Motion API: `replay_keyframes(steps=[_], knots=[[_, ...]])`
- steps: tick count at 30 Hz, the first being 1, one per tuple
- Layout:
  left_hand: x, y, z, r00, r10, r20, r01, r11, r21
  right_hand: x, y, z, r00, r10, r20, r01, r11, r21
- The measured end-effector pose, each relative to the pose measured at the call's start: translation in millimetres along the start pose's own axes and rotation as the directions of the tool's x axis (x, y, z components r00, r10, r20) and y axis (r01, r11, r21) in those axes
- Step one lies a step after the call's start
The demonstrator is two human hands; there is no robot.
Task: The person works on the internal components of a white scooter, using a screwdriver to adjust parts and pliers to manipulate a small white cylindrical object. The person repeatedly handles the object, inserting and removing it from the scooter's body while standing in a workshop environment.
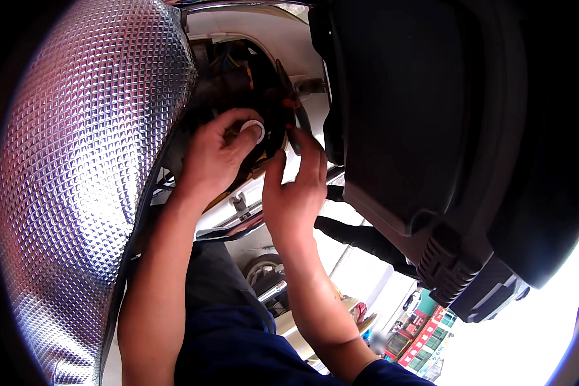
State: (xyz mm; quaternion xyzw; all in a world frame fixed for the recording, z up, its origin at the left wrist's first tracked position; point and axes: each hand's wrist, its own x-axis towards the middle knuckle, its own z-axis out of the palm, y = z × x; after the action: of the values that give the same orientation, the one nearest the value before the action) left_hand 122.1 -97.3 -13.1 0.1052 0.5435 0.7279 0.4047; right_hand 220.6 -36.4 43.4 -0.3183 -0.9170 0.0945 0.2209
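Note:
My left hand (213, 154) is closed, thumb and fingers gripping a small white ring (253, 130) that looks like a tape roll. Behind it lies a dark opening (231, 80) with wires and orange-yellow parts inside. To the right, my right hand (296, 186) is raised with its thumb apart. Its fingers are bent around a slender dark tool (294, 138) with red marks, which reaches up along the opening's right side. Finger overlap and shadow hide the tool's exact kind and what the fingertips touch.
A silver quilted heat-shield panel (103, 122) bulges along the left. On the right hangs a large black plastic panel (405, 116) with a vented lower corner. Pale vehicle bodywork (264, 26) surrounds the opening. Below, a wheel (262, 270) and a distant storefront (424, 341) show.

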Motion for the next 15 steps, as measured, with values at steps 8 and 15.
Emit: replay_keyframes(steps=[8, 15], knots=[[-2.6, -4.5, 7.6, 0.998, 0.009, -0.063, 0.001, 0.988, 0.153, -0.1, 1.4, 2.5, 0.987, 0.054, 0.151, -0.079, 0.984, 0.163], [-3.4, -4.7, 6.6, 0.998, -0.011, -0.060, 0.016, 0.996, 0.085, -6.5, 1.4, 6.8, 0.936, 0.198, 0.291, -0.273, 0.931, 0.244]])
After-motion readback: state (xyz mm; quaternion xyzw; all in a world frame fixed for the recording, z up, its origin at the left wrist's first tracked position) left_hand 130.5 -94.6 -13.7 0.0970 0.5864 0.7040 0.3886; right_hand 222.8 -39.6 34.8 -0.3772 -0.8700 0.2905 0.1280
